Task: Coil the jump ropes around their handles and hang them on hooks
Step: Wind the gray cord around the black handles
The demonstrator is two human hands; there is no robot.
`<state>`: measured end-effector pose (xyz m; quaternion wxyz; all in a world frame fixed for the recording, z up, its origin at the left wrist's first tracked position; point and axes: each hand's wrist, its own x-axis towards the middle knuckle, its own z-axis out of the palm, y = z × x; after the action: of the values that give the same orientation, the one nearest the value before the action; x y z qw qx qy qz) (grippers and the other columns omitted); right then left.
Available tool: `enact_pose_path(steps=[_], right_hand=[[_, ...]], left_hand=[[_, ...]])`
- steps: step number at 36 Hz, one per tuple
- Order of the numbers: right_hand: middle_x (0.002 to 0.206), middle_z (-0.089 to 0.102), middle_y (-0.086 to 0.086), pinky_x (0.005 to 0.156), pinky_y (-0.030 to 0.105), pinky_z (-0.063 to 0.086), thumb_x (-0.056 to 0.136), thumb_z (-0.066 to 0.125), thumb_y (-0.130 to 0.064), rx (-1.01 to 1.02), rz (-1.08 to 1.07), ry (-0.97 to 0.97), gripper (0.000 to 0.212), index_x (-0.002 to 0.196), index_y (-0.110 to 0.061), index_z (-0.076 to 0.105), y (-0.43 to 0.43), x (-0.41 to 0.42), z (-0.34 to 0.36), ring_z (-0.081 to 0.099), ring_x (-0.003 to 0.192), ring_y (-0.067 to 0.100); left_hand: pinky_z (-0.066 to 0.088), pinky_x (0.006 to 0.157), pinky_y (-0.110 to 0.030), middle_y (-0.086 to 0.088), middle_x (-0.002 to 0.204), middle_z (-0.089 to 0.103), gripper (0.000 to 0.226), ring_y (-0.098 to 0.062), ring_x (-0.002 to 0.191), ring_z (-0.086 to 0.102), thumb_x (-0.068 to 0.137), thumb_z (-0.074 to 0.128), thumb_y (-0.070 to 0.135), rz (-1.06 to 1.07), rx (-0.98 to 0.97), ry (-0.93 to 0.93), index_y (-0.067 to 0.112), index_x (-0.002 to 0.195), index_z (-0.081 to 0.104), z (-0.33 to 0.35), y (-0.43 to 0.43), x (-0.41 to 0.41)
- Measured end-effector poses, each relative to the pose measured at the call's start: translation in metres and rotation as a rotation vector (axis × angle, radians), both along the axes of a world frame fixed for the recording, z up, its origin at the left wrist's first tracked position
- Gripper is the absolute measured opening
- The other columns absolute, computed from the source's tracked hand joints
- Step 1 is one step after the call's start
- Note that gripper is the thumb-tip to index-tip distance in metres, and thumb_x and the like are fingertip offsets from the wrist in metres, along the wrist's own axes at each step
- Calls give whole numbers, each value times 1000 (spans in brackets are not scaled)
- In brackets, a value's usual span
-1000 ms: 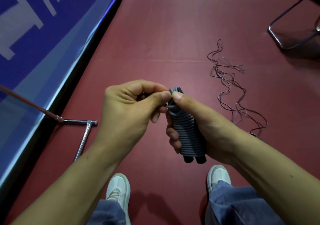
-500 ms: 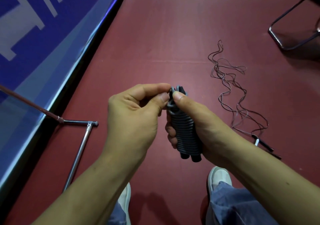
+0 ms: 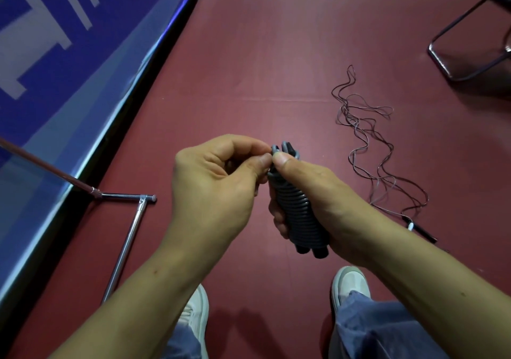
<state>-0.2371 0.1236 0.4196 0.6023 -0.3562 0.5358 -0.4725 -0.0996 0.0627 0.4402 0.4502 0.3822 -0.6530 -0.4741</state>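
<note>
Since a second ago, I see the left hand [image 3: 213, 190] has closed in tighter on the top of the coiled jump rope [image 3: 300, 215], which sits at frame centre, tilted, with its handle ends pointing down. The left thumb and forefinger pinch the cord's end there. The right hand [image 3: 318, 198] wraps around the wound handles, thumb pressing on the top turns. I judge the bundle light and the cord smooth and springy, so the turns could unwind if the thumb lifts; the middle of the windings is the safest hold. A second jump rope [image 3: 367, 143] lies loose on the red floor [image 3: 276, 54], right of centre.
</note>
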Motion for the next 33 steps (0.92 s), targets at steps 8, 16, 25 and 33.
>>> enact_pose_path(steps=[8,16,25,33], right_hand=[[67,55,13,55,35,43,92,57,-59,58,44,-69,47,87,-12,55,-1,1,5,49,56,25],[67,53,16,55,34,41,98,53,-55,94,91,-2,46,83,-11,55,3,-4,10,48,56,26],[68,54,17,52,33,40,99,56,-52,-29,-75,-10,43,88,-10,60,1,-3,5,48,58,28],[66,55,15,52,33,41,90,58,-57,-27,-72,-47,45,89,-12,61,-1,0,0,50,55,26]], left_hand=[[50,49,-28,-3,58,63,23,-19,48,60,82,72,-12,-26,104,42,8,78,62,4,-15,1],[53,55,-27,-13,64,68,16,-22,53,62,81,75,-7,-59,205,147,7,81,69,-7,-9,7],[56,76,-34,-16,83,75,11,-26,72,69,77,78,6,-65,281,239,16,82,79,-11,2,1],[51,56,-25,-16,77,70,7,-21,62,58,84,72,-3,27,485,419,4,85,74,-13,7,-11]])
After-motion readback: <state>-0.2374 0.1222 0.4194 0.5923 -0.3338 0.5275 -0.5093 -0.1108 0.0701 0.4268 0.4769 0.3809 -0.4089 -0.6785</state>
